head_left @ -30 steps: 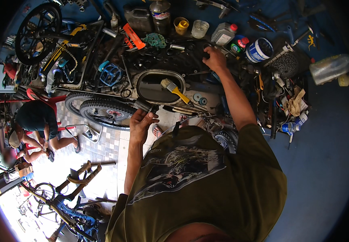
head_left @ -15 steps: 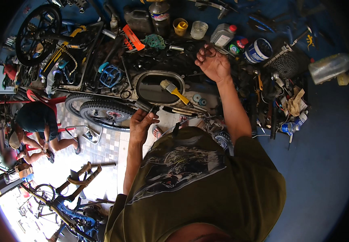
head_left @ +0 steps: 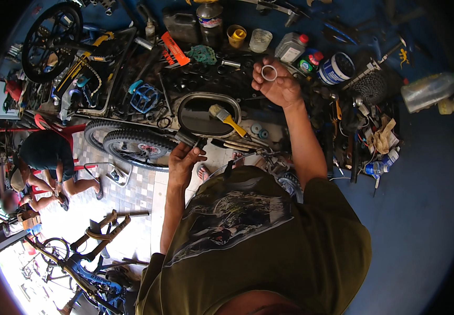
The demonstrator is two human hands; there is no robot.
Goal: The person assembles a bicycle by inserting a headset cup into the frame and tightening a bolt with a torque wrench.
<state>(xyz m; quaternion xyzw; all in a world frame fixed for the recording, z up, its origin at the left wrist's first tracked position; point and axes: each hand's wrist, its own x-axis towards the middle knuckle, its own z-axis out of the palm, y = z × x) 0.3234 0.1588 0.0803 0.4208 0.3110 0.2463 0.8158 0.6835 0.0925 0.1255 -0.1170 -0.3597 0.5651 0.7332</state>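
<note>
My right hand (head_left: 282,90) is raised over the far side of the bench, its fingers closed on a thin pale ring (head_left: 275,73) that faces up toward me. Lower and to the left, my left hand (head_left: 184,160) grips a dark grey cylindrical part (head_left: 186,137) with a black end; its exact kind I cannot make out. Just beyond that part is an oval metal tray (head_left: 182,100) with dark liquid in it. A yellow-handled paintbrush (head_left: 232,124) rests across the tray's right rim, bristles inward. Two small blue-green discs (head_left: 258,129) lie right of the brush.
Bottles, cups and a blue-and-white tub (head_left: 336,68) line the bench's back. A blue pedal (head_left: 145,98) and loose tools lie left of the tray. Bicycle wheels (head_left: 140,147) stand below the bench edge. Further left, another person (head_left: 45,152) sits bent over near a bicycle frame (head_left: 93,278).
The pale ring now shows in my right hand, where the fingers were loosely curled with no ring visible. My left hand keeps its place with the cylindrical part.
</note>
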